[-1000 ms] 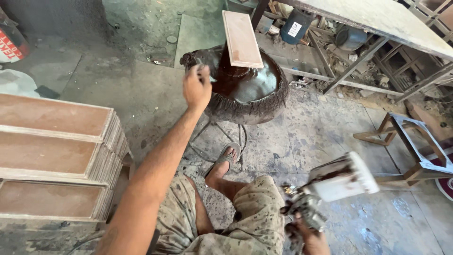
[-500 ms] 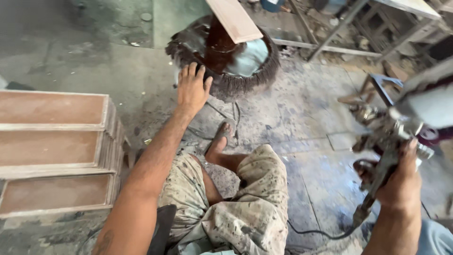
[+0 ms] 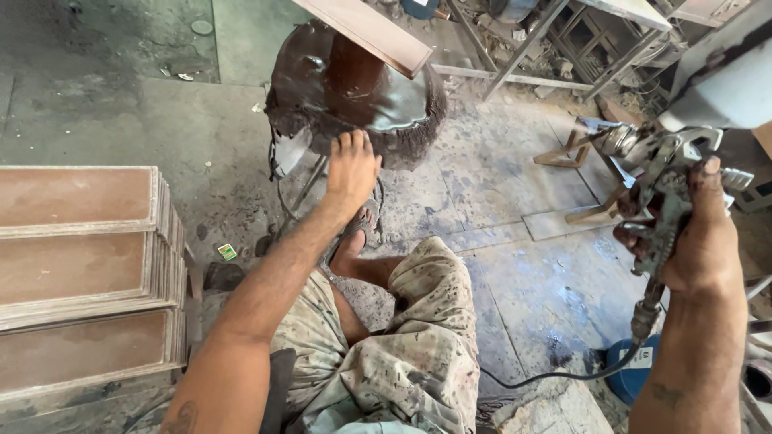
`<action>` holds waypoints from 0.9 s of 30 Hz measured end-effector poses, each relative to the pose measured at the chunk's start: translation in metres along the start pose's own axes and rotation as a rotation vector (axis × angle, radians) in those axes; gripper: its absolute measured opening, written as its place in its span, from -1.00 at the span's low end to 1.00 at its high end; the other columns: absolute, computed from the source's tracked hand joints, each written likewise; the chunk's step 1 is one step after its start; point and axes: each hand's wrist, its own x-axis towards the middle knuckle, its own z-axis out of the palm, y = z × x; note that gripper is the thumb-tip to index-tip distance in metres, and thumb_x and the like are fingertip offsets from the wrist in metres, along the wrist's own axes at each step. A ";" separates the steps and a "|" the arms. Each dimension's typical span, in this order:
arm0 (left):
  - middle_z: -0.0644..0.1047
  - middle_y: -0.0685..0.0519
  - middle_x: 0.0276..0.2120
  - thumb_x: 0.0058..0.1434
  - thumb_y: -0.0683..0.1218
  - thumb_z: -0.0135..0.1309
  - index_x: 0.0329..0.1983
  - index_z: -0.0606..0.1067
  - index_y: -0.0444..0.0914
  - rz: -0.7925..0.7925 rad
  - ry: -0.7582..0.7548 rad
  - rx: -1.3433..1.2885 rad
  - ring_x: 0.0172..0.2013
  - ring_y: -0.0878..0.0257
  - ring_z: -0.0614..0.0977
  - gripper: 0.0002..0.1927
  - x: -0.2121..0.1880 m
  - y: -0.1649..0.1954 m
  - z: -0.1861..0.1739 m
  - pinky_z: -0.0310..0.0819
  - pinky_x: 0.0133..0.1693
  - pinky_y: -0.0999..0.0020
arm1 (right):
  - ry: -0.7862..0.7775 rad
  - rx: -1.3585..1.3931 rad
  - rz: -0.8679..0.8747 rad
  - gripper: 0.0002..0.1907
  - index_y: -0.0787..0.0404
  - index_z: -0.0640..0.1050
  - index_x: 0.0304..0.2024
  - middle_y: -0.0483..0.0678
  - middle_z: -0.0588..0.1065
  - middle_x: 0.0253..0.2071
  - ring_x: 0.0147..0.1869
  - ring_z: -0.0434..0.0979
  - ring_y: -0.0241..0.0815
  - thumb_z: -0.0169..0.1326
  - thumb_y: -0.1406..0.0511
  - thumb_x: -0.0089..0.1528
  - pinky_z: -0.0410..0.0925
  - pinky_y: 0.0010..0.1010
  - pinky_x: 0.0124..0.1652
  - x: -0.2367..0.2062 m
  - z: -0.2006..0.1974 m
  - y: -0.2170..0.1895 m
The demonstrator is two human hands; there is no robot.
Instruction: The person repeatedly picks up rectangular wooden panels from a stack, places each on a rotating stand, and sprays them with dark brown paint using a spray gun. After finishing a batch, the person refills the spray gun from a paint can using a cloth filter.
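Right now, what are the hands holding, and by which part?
Right hand holds the spray gun by its handle. Left hand rests on the paint-coated stand's rim, gripping nothing.

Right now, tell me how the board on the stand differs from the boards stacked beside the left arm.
The board on the stand is a single piece, tilted atop the paint-caked round stand; the stacked boards lie flat in piles on the floor. The left hand touches the stand beneath the single board; no hand touches the stack. Both are flat, reddish-brown rectangular panels.

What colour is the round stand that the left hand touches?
Glossy dark brown, coated in paint, on the stand under the left hand; head view.
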 end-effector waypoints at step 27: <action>0.01 -0.65 0.38 0.18 0.10 0.11 0.20 0.40 -0.57 0.220 -0.437 -0.028 0.39 -0.36 0.15 -0.28 -0.013 0.063 -0.013 -0.01 0.38 -0.11 | -0.096 0.027 -0.009 -0.30 0.24 0.47 0.01 0.06 0.50 -0.27 -0.37 0.45 -0.13 -0.13 -0.27 0.47 0.32 -0.30 -0.39 -0.009 0.067 0.002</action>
